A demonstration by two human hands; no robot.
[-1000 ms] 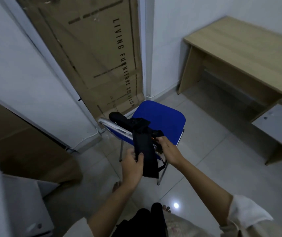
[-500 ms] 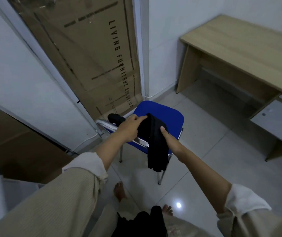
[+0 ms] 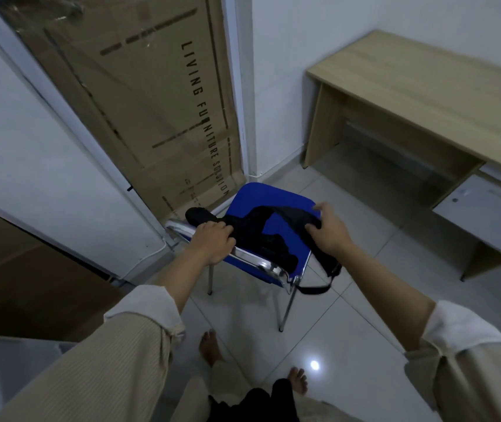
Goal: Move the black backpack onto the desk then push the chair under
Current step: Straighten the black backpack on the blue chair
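Observation:
A limp black backpack (image 3: 253, 236) lies draped over the chrome backrest and blue seat of the chair (image 3: 276, 196) in the middle of the view. My left hand (image 3: 211, 243) is closed on the bag at the backrest's top rail. My right hand (image 3: 328, 231) grips the bag's other end above the seat's right edge, with a strap loop hanging down below it. The light wooden desk (image 3: 419, 95) stands against the wall at the upper right, about a step beyond the chair.
A tall cardboard furniture box (image 3: 139, 95) leans in the doorway behind the chair. A grey drawer unit (image 3: 483, 214) sits under the desk's right side. My bare feet (image 3: 211, 350) stand on the white tiled floor just behind the chair. White furniture is at the lower left.
The bag hung folded down the chair's back before. My right hand has pulled one end out to the right over the seat, spreading it, while my left hand stays at the backrest.

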